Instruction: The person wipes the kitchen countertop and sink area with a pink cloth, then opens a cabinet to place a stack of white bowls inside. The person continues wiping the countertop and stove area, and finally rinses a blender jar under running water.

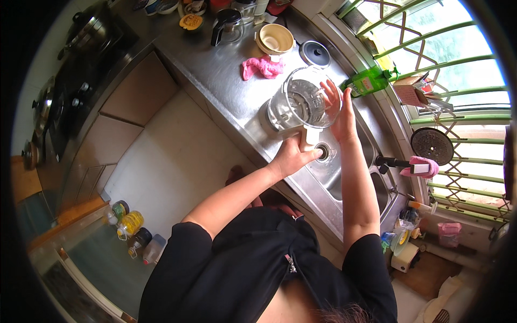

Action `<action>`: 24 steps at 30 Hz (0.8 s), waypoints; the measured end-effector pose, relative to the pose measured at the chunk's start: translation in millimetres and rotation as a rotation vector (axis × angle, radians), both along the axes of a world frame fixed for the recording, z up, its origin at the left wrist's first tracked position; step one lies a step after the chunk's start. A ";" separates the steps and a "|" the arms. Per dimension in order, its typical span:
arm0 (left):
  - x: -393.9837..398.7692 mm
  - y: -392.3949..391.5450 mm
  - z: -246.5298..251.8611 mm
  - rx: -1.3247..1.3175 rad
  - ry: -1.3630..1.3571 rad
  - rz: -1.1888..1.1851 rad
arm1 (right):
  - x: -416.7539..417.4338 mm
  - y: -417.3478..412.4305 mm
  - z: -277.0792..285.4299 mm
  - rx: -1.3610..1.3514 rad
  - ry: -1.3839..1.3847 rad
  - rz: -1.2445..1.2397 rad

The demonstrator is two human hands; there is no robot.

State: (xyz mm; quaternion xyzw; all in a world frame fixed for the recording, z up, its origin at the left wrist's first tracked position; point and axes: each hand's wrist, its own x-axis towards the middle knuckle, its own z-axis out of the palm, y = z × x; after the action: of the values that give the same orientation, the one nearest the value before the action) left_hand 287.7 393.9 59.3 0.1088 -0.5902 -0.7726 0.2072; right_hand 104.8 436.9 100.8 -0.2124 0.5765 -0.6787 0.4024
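A clear jug with a pale handle is held tilted over the counter and the sink's edge. Its wide mouth faces up towards me, and the inside looks wet. My left hand grips the handle, thumb stretched along it. Against the jug's right side lies my right hand, with spread fingers partly seen through the clear wall. Below the handle shows the drain of the steel sink. Just beyond my right fingertips is a green pump bottle.
A pink cloth, a cream bowl and a dark round lid lie on the steel counter. Behind them stand a glass pot and a cut pumpkin. The faucet rises at the right, below the barred window.
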 end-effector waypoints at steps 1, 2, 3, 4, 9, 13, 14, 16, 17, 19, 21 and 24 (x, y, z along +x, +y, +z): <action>0.5 2.4 -5.3 0.032 0.009 -0.017 | -1.0 -0.7 3.3 0.007 -0.023 -0.022; 3.4 4.8 -11.2 -0.005 0.012 -0.004 | 1.4 4.8 7.2 0.010 0.003 -0.063; 7.6 4.8 -13.9 -0.048 0.009 0.014 | 5.7 9.9 10.7 0.009 0.023 -0.099; 12.4 4.9 -16.9 -0.089 0.006 0.034 | 8.4 14.6 11.9 0.019 0.119 -0.166; 63.6 1.8 -43.2 -0.396 -0.286 0.362 | 56.4 71.8 49.6 -0.031 0.940 -0.414; 100.8 -4.4 -54.4 -0.290 -0.391 0.212 | -11.0 156.7 -74.6 0.703 0.564 -0.372; 107.1 -7.3 -51.1 -0.311 -0.413 0.172 | -4.5 166.8 -96.9 0.680 0.916 -0.371; 114.0 -10.8 -44.9 -0.308 -0.426 0.131 | 21.7 174.4 -94.9 0.620 0.979 -0.303; 113.5 -16.1 -44.7 -0.292 -0.418 0.120 | 35.3 170.6 -87.6 0.590 0.683 -0.256; 117.1 -18.8 -48.3 -0.296 -0.417 0.092 | 73.8 149.8 -61.0 0.504 0.513 -0.264; 119.4 -29.2 -41.6 -0.270 -0.398 0.032 | 103.8 125.4 -32.0 0.429 0.625 -0.168; 129.6 -53.0 -61.4 -0.243 -0.294 -0.008 | 141.7 80.4 -18.4 0.267 0.645 -0.188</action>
State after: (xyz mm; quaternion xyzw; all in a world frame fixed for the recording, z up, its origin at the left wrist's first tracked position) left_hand 417.2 340.8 -2.2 0.1924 -0.7034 -0.6723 0.1273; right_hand 246.5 517.3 82.3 -0.3073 0.7743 -0.5296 0.1596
